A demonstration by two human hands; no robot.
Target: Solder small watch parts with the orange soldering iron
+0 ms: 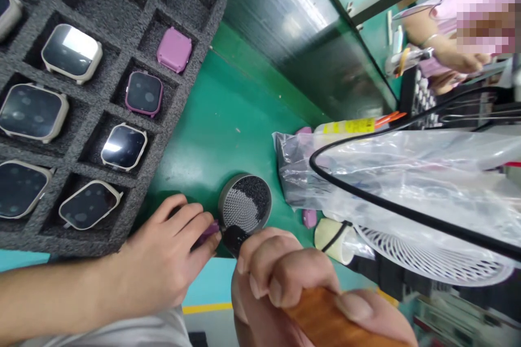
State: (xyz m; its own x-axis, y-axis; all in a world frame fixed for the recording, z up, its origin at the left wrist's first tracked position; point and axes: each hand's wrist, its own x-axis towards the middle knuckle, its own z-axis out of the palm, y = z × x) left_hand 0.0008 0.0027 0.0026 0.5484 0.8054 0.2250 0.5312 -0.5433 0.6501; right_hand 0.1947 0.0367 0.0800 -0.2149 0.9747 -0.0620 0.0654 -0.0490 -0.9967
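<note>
Left hand (173, 246) palm down at near edge of table (220, 97), fingers curled round purple piece (210, 229), mostly hidden; right hand (291, 276) gripping wooden handle (321, 314), cut off at bottom

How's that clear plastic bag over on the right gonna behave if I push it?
The clear plastic bag will probably buckle rather than stay stiff, since its see-through film is wrinkled. Its glossy surface suggests it may feel slippery.
</note>
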